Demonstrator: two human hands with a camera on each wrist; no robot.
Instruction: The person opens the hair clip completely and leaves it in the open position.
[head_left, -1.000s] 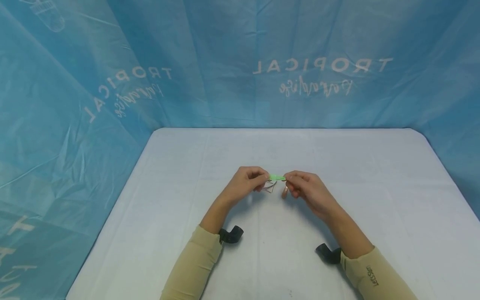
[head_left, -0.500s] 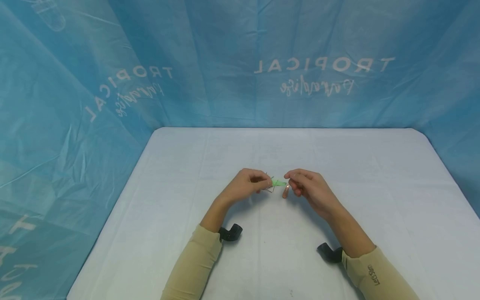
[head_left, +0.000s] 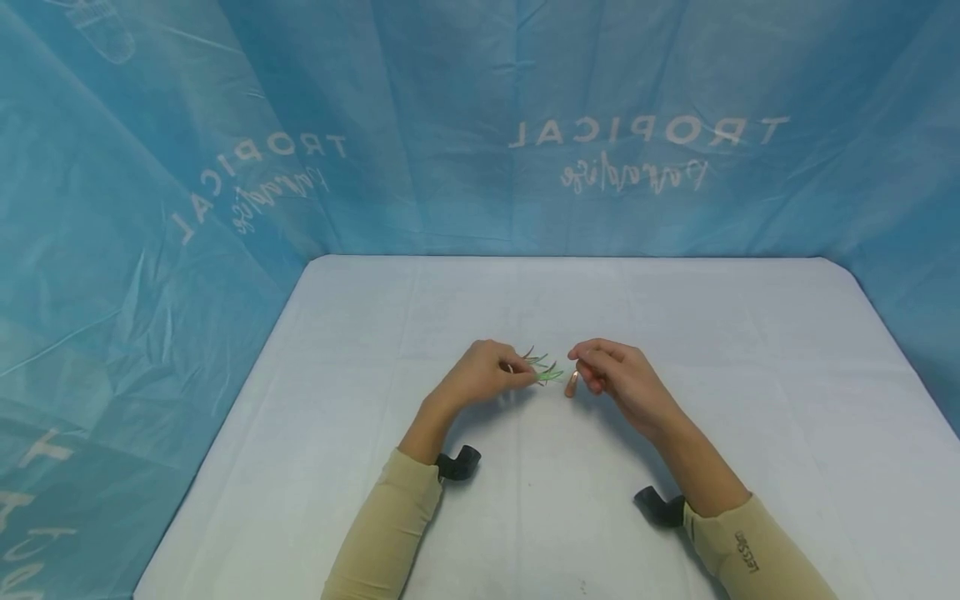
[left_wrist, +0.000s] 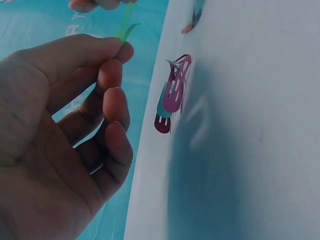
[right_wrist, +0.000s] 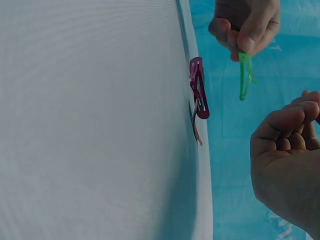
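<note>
A green snap hair clip (right_wrist: 243, 82) is pinched by its end between the thumb and index finger of my left hand (head_left: 487, 371). Its free end points toward my right hand (head_left: 618, 375), and its two parts stand apart. The right hand is just to the right of the clip, apart from it, fingers loosely bent with nothing visible in them. On the white table below lie several more hair clips: a magenta one (left_wrist: 173, 95), a teal one (left_wrist: 162, 105) and a dark red one (left_wrist: 162, 125), overlapping. A copper-coloured clip (head_left: 572, 384) lies near the right fingertips.
The white-covered table (head_left: 360, 333) is bounded by blue printed curtains (head_left: 450, 167) at the back and sides. A black wrist camera (head_left: 459, 464) sits at the left wrist, and another black camera (head_left: 658, 507) at the right.
Both hands gripped the green hair clip earlier; the right hand has let go of it. My left hand has drawn it slightly left and toward me, and the clip has sprung open.
</note>
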